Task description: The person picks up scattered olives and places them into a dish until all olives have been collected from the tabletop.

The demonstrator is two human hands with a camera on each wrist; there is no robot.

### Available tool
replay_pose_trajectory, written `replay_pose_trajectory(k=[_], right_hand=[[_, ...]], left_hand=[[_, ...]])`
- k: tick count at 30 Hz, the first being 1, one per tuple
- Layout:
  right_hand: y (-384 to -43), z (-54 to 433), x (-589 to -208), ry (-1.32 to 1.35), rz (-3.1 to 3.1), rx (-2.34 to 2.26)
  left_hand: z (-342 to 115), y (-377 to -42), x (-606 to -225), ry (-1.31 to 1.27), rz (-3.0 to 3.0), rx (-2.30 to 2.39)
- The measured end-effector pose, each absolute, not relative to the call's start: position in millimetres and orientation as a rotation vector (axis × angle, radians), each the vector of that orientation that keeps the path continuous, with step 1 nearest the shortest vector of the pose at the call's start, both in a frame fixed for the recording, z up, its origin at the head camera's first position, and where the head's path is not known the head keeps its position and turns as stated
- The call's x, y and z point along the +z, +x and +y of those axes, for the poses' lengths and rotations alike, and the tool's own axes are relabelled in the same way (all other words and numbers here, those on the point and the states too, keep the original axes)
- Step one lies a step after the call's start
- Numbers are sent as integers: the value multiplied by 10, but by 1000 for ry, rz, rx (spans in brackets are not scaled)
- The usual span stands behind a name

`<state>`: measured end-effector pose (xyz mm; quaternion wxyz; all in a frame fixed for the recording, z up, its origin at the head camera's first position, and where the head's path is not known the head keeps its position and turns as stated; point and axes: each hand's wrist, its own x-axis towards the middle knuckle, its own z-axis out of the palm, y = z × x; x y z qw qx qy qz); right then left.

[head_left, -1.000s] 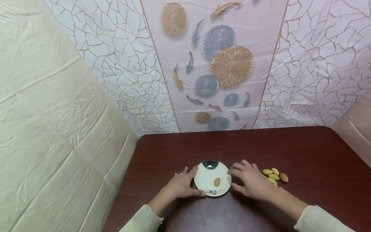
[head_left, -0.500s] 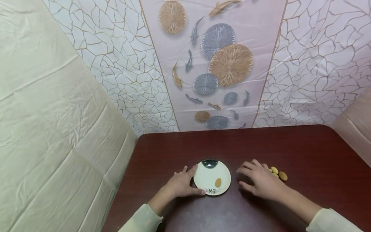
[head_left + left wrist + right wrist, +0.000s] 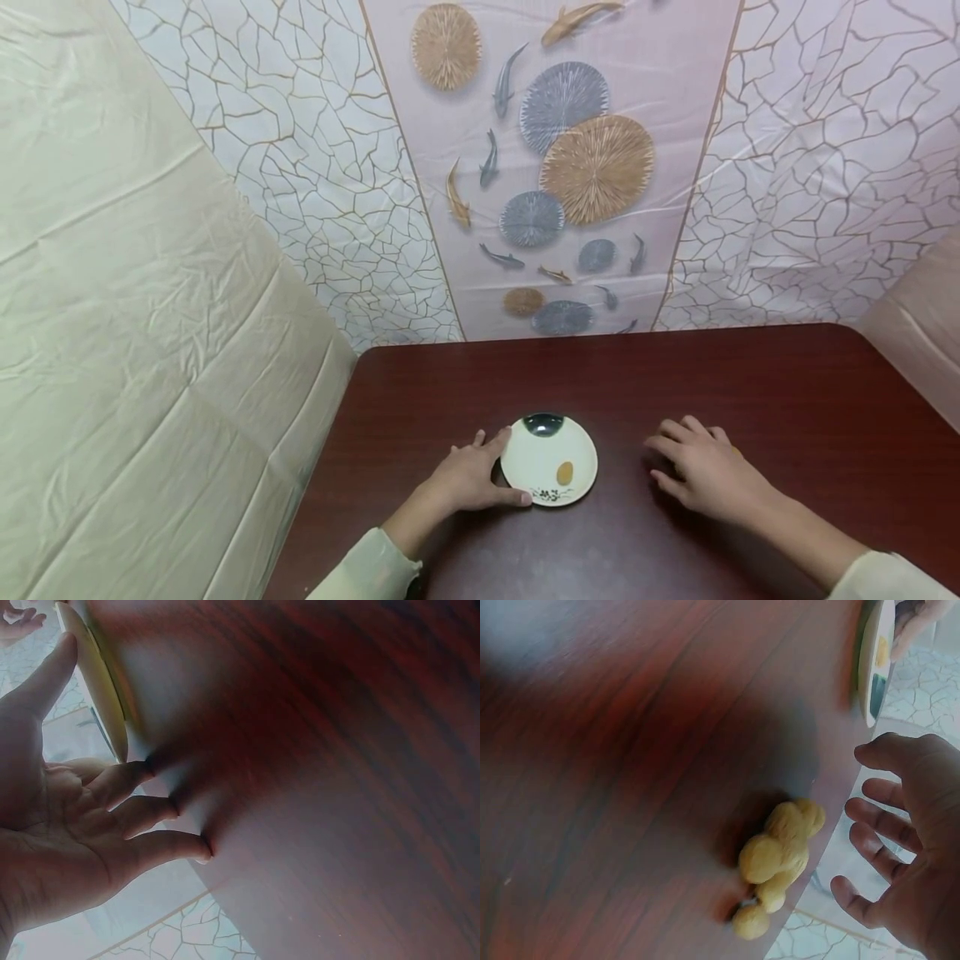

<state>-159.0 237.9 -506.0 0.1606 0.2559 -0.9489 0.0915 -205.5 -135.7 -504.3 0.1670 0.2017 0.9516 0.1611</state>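
A small white plate [image 3: 536,462] with a dark green patch and a floral print lies on the table. One oval yellow-brown piece, like a nut [image 3: 565,473], sits on it. My left hand [image 3: 474,477] rests at the plate's left rim, thumb and forefinger spread and touching the edge; in the left wrist view the other fingertips rest on the tabletop. To the right, my right hand [image 3: 705,473] hovers with relaxed, parted fingers, holding nothing. Below it, in the right wrist view, is a heap of nut-like pieces [image 3: 784,847], almost wholly hidden by that hand in the head view.
The dark red-brown table [image 3: 465,383] has a patterned cloth wall [image 3: 555,167] behind it. A pale quilted cloth [image 3: 150,333] slopes along the left side, and another cloth stands at the right.
My right hand has moved from the plate's right rim to the right, over the heap of nut-like pieces. The left hand has stayed at the plate.
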Motion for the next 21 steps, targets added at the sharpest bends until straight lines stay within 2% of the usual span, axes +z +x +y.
replay_pose_trajectory(k=[21], right_hand=[[-1573,2583,-5156,633,-2808,142]], left_hand=[[-1363,-2043,-5058,591,2718,477]])
